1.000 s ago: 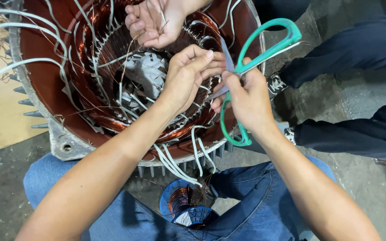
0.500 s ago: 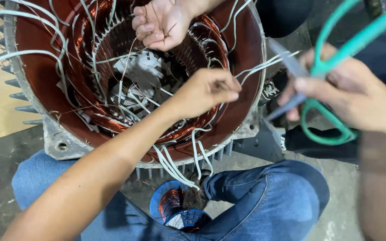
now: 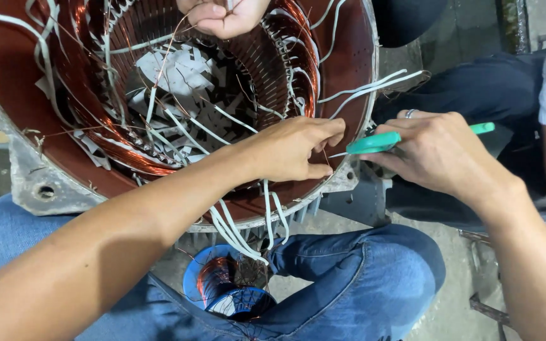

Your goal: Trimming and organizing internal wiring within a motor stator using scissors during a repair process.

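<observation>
Nearest, between the person's blue-jeaned knees, a blue spool (image 3: 222,293) wound with copper wire sits on the floor just under the finned rim of the big motor stator (image 3: 349,82), leaving little room there. Above it the left hand (image 3: 289,148) pinches its fingertips closed at the stator's near edge, though the strand it holds is too thin to make out, while the right hand (image 3: 440,151) is closed around green-handled scissors (image 3: 374,143) whose tip points at those fingertips. Inside the rust-red housing lie copper windings (image 3: 285,57), white sleeved leads (image 3: 235,227) spilling over the rim and white paper scraps (image 3: 184,69), and at the far rim another person's hand (image 3: 222,16) grips fine wires.
</observation>
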